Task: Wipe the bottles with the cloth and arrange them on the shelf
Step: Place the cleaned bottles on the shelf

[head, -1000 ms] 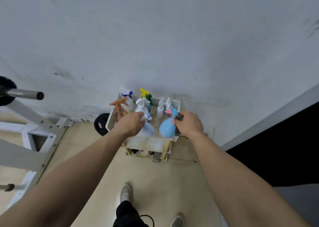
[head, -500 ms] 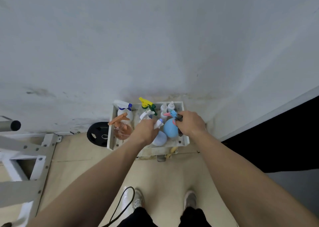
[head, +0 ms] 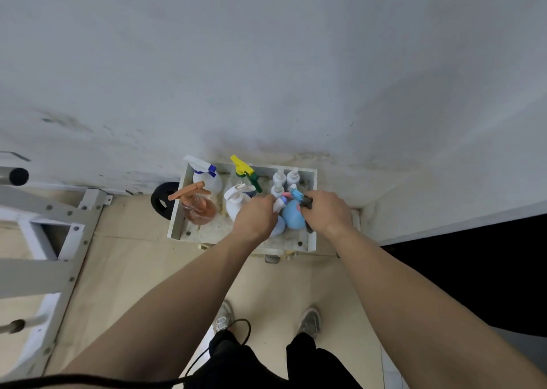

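A: What shows, starting at the left?
B: A white rack (head: 44, 240); then a black weight plate (head: 161, 200) on the floor; then the low white shelf (head: 177, 211) against the wall, with spray bottles standing in it; an orange bottle (head: 199, 211) is nearest its left side.
A: And the hands?
B: The left hand (head: 256, 217) is curled round the neck of a pale bottle (head: 278, 226); just right of it stands a blue bottle (head: 293, 217); the right hand (head: 325, 211) grips a dark cloth (head: 306, 202), bunched at the blue bottle's neck.
A: What has changed?
B: A second ago a gap lay between the pale bottle and the blue bottle; now they touch, near the shelf's front right; the cloth has stayed at the blue bottle.
A: Meaning?
B: Likely the pale bottle is being set into place; the blue bottle seems still under wiping; whether the others are wiped, I cannot tell.
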